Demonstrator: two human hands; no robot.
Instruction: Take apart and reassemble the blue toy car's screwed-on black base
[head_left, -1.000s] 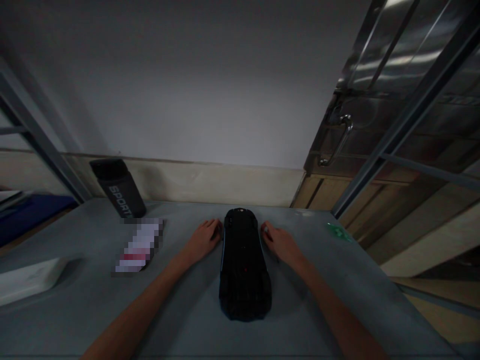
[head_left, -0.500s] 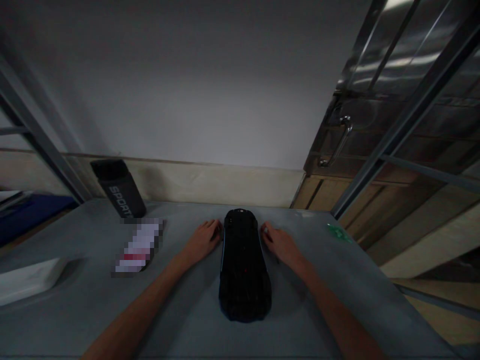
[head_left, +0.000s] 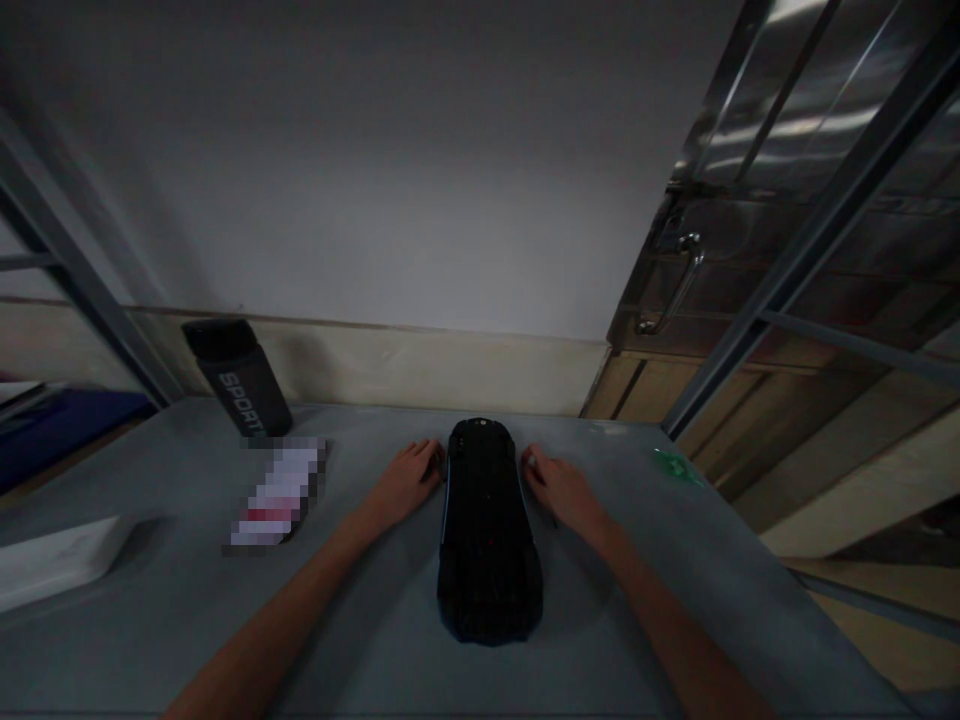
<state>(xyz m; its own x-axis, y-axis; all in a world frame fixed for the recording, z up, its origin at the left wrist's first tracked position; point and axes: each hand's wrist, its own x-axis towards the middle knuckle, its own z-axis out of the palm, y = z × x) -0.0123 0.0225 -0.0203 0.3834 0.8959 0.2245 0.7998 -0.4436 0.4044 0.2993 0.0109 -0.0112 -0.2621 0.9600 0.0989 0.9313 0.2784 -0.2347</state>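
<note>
"What is being carried nearest on the desk (head_left: 375,640)?"

"A dark, car-shaped body (head_left: 489,530), its far end being flanked by the left hand (head_left: 409,475) and right hand (head_left: 561,488). The fingers of both are being kept curled inward; whether anything is being pinched cannot be told."

"What could be going wrong?"

"If one side is being pushed harder, the body could be skewed or rocked. In such dim light, small parts are being hidden and could be knocked away."

"And the surface and room?"

"Grey, smooth-looking desktop is being shared with a white object (head_left: 60,560), a dark bottle (head_left: 244,385) and a green packet (head_left: 677,465). Beyond, a pale wall (head_left: 420,200) is being met by a metal door (head_left: 787,240)."
</note>
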